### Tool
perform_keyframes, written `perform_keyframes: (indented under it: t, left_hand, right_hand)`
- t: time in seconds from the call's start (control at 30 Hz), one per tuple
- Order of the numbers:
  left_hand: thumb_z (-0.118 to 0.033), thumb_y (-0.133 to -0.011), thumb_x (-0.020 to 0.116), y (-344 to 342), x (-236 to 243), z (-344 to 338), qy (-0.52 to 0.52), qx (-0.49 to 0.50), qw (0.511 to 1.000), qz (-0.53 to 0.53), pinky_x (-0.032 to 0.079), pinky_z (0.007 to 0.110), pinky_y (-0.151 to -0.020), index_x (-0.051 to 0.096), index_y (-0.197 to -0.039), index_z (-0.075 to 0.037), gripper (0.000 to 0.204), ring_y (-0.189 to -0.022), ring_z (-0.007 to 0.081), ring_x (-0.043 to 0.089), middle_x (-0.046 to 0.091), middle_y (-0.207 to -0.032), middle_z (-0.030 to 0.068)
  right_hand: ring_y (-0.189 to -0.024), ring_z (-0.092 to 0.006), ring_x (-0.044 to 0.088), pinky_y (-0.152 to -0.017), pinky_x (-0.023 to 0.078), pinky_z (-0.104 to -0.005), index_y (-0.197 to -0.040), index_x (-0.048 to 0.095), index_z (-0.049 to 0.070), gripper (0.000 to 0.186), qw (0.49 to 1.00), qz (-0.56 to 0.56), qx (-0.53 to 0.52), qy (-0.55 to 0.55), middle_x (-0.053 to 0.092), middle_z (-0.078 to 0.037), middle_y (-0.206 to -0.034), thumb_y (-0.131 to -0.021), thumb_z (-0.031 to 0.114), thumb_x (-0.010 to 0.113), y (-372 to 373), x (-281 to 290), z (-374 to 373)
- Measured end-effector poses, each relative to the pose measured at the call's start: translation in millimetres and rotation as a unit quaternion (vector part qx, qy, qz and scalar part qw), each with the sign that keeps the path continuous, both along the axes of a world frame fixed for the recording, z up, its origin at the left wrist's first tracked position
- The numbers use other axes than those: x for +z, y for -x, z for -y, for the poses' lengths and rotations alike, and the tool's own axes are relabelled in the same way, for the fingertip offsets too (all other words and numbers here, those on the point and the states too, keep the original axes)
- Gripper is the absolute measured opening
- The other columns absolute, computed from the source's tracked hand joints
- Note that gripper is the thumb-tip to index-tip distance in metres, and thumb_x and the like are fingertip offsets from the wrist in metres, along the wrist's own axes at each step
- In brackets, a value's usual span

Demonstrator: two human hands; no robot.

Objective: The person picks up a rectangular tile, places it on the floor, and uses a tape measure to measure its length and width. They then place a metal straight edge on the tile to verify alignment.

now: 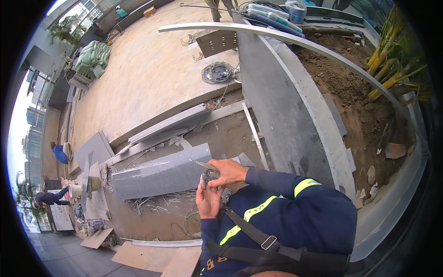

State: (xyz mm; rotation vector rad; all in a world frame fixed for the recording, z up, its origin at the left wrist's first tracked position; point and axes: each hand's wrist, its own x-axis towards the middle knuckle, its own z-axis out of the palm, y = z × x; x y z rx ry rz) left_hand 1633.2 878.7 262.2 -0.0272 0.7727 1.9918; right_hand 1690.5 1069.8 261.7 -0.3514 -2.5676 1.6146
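Single head-worn fisheye view, looking steeply down over own chest; hands close, paved yard far beyond.

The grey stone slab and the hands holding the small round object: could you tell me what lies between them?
In the head view, nothing lies between. The right hand and left hand hold the small round object just past the grey stone slab end; they overlap in the picture.

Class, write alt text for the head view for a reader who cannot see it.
A person in a navy work jacket holds a small dark round object between the left hand and right hand, above a grey stone slab on a building site.
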Motion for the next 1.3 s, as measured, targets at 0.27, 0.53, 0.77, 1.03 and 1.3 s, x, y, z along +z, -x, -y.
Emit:
perform_keyframes:
  t: [0.27, 0.53, 0.77, 1.03, 1.3]
  left_hand:
    - [-0.036, -0.108, 0.054, 2.3, -24.9, 12.3, 0.270, 0.006, 0.952, -0.143, 0.054, 0.047, -0.102, 0.042, -0.155, -0.001, 0.060, -0.123, 0.0352, 0.064, 0.054, -0.151, 0.0207]
    - [-0.035, -0.107, 0.061, 17.1, -42.1, -7.0, 0.353, -0.092, 0.910, -0.195, 0.057, 0.034, -0.085, 0.055, -0.144, 0.000, 0.052, -0.102, 0.0225, 0.071, 0.069, -0.128, 0.0134]
    - [-0.039, -0.106, 0.063, 45.4, -62.6, -39.3, 0.347, -0.230, 0.840, -0.348, 0.055, 0.033, -0.084, 0.058, -0.143, -0.002, 0.052, -0.097, 0.0196, 0.070, 0.070, -0.126, 0.0124]
    - [-0.037, -0.104, 0.065, 58.4, -74.9, -61.4, 0.351, -0.305, 0.787, -0.405, 0.053, 0.030, -0.080, 0.062, -0.138, 0.001, 0.051, -0.095, 0.0160, 0.067, 0.071, -0.118, 0.0097]
    - [-0.039, -0.102, 0.069, 59.3, -72.5, -59.4, 0.347, -0.319, 0.758, -0.451, 0.055, 0.031, -0.078, 0.063, -0.137, 0.001, 0.053, -0.093, 0.0178, 0.070, 0.072, -0.113, 0.0084]
  right_hand:
    - [-0.090, -0.0338, 0.076, -0.081, 0.059, -0.0413, -0.128, 0.061, 0.003, 0.072, 0.953, -0.180, -0.230, -0.074, 0.076, -0.017, -0.094, -0.078, 0.050, 0.084, 14.0, 94.9, -125.9]
    - [-0.108, -0.0368, 0.073, -0.094, 0.056, -0.0434, -0.119, 0.067, 0.004, 0.073, 0.799, -0.052, -0.554, -0.228, 0.075, -0.020, -0.115, -0.067, 0.053, 0.084, -96.7, 197.4, -337.7]
    - [-0.103, -0.0380, 0.072, -0.087, 0.057, -0.0427, -0.112, 0.066, 0.001, 0.071, 0.874, 0.159, -0.379, -0.258, 0.074, -0.023, -0.109, -0.061, 0.044, 0.091, -193.8, 131.3, -385.2]
    - [-0.088, -0.0306, 0.073, -0.078, 0.058, -0.0412, -0.108, 0.064, 0.000, 0.062, 0.839, 0.069, -0.512, -0.173, 0.072, -0.018, -0.101, -0.073, 0.043, 0.091, -263.4, 72.0, -347.9]
    - [-0.058, -0.0102, 0.065, -0.045, 0.045, -0.0236, -0.114, 0.054, 0.002, 0.058, 0.416, -0.346, -0.827, 0.155, 0.065, -0.006, -0.092, -0.088, 0.043, 0.085, -338.3, 103.9, -444.4]
